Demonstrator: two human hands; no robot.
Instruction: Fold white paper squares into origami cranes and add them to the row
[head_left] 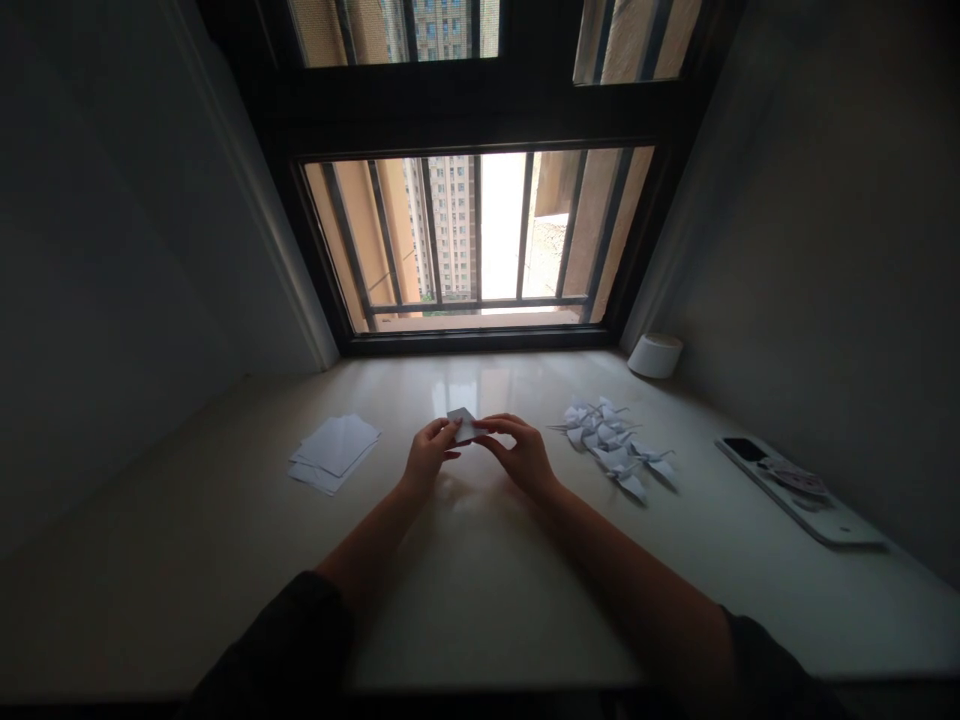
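Observation:
Between my two hands is a small folded piece of white paper (463, 424), held just above the pale sill. My left hand (429, 455) pinches its left side, thumb on top. On the other side, the thumb and fingers of my right hand (523, 453) close on its right edge. To the right lies a pile of folded white paper cranes (607, 437). Over on the left rests a loose stack of white paper sheets (339, 446).
A white phone (806, 495) lies at the far right. A white rounded object (655, 355) stands in the back right corner. Behind the glossy sill (457, 600) is a dark-framed window (480, 343) with bars outside. Walls close in on both sides.

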